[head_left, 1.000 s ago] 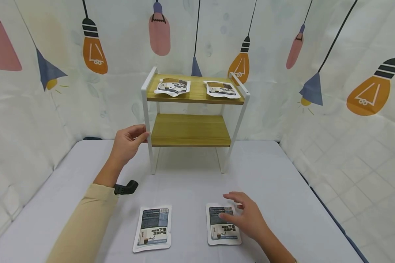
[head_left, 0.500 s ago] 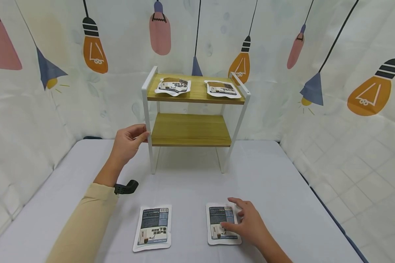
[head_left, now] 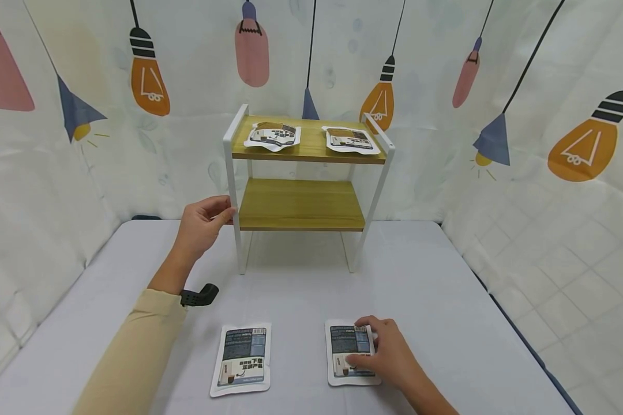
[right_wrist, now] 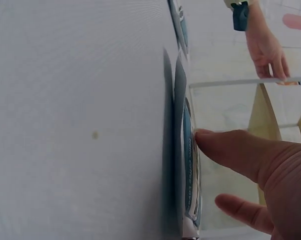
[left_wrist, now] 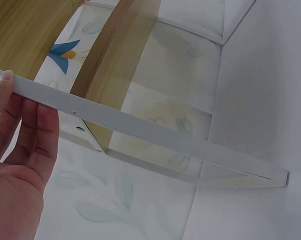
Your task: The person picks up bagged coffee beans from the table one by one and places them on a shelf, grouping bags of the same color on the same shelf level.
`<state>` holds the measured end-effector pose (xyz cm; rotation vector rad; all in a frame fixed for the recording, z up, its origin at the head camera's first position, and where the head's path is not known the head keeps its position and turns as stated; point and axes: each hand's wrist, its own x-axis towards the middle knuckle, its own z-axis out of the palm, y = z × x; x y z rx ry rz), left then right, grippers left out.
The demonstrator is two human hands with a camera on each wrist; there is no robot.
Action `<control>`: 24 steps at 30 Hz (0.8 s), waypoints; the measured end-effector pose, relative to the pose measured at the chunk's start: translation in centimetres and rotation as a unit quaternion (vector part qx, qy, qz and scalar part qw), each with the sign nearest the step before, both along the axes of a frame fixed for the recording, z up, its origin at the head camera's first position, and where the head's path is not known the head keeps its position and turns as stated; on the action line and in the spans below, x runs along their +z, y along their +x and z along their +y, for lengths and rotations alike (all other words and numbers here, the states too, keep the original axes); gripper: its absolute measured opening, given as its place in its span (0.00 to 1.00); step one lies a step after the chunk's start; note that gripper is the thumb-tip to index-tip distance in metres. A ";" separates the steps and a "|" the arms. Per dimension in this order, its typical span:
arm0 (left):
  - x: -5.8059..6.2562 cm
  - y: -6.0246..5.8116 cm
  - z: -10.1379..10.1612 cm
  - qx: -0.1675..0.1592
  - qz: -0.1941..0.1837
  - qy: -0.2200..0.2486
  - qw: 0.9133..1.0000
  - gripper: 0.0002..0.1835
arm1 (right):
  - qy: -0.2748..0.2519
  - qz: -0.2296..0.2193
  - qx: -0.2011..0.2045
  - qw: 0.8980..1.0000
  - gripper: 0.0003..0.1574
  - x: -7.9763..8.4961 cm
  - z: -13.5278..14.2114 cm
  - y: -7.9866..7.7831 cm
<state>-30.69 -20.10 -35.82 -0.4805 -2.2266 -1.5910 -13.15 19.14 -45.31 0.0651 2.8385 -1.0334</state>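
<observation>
My left hand (head_left: 199, 227) pinches the white side post (left_wrist: 140, 124) of a small two-tier shelf rack (head_left: 301, 202) with wooden boards, thumb in front and fingers behind. My right hand (head_left: 389, 354) hangs over a white foil pouch (head_left: 342, 346) with a dark blue and cream printed label, which lies flat on the table. Its thumb tip meets the pouch's face in the right wrist view, while a finger stands apart from it. In the head view the other fingertips overlap the pouch's top edge. A matching pouch (head_left: 241, 360) lies to the left.
Two more pouches lie on the rack's upper board, one at left (head_left: 273, 136) and one at right (head_left: 351, 141). The lower board (head_left: 301, 202) is bare wood. A white cloth covers the table (head_left: 291, 300), and printed curtains (head_left: 187, 144) hang behind and beside it.
My right hand has lowered slightly over the right pouch, its fingers drawing in toward the pouch's top edge. The left hand, the rack and the pouches have stayed where they were.
</observation>
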 end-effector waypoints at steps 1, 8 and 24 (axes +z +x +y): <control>0.0 0.0 0.0 0.000 0.000 0.000 1.000 0.20 | 0.000 0.000 0.001 1.000 0.42 0.0 0.0 0.0; 0.0 0.0 0.0 0.002 -0.002 -0.001 1.000 0.20 | 0.015 -0.005 0.000 1.000 0.42 -0.1 -0.2 -0.1; 0.1 0.0 0.0 0.001 -0.003 -0.001 1.000 0.20 | 0.024 -0.004 0.006 1.000 0.42 -0.1 -0.3 -0.3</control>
